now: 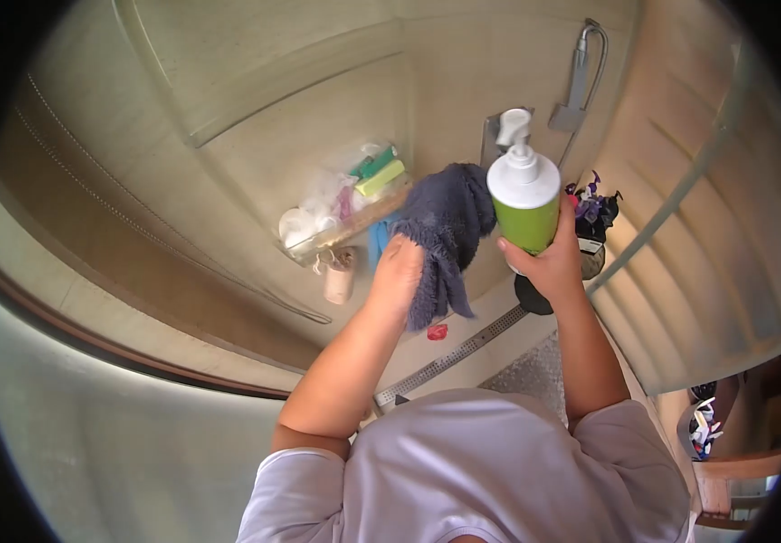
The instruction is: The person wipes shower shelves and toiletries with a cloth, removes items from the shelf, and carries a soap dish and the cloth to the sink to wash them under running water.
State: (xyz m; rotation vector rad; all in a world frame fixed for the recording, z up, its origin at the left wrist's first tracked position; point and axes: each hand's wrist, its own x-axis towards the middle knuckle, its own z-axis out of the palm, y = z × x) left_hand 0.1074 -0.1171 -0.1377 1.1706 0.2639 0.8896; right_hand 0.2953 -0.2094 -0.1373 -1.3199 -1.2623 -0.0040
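A pale wall [318, 45] takes up most of the upper view, and a ribbed, light-brown panel [716, 244] curves down the right side. In the lower middle is the person's light grey shirt [508, 471], with both bare forearms reaching forward from its short sleeves.

A long shelf [354, 224] against the wall carries a crowd of small things. Among them are a lime box [380, 178], a darker green item beside it and several white, crumpled pieces. Nearer the person runs a perforated drain [467, 348], set slantwise in the floor.

The dark grey cloth [449, 213] is bunched over the left hand [400, 262] and hangs down in loose folds. It covers that hand's fingers, so whether they are spread or pressed together cannot be told. Just right of the cloth, the right hand [549, 258] holds the bottle [526, 217], green with a white pump top, its pump end up. The fingers wrap around its lower part, with the thumb on the side toward the cloth.

On the wall beyond the bottle hangs a silver hand shower [577, 81] with its hose. Below the shelf is a pink cup [338, 285], and a small red item [438, 332] lies near the drain, below the cloth.
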